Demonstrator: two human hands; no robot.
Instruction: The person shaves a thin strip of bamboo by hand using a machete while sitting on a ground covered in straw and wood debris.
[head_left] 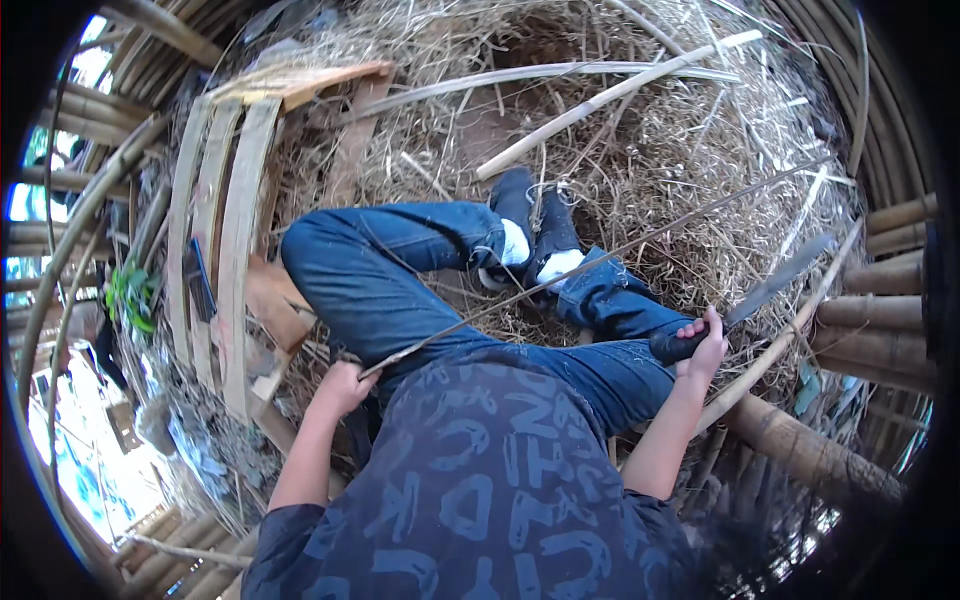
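My left hand (343, 388) is closed around the near end of a long thin strip of bamboo or cane (560, 274). The strip slants up across my lap and shins toward the upper right. At the right, my right hand (703, 343) grips the dark handle of a large knife (775, 283). Its broad grey blade points up and to the right, apart from the strip. My legs in blue jeans (390, 240) are bent, with the dark shoes (535, 220) together in front of me.
A slatted wooden crate or stool (235, 210) stands at the left, with a dark object (200, 280) on its slats. Dry shavings (640, 190) cover the ground ahead. Split bamboo pieces (620, 103) lie across them. Bamboo walls (870, 310) close in the right side, near a thick pole (800, 450).
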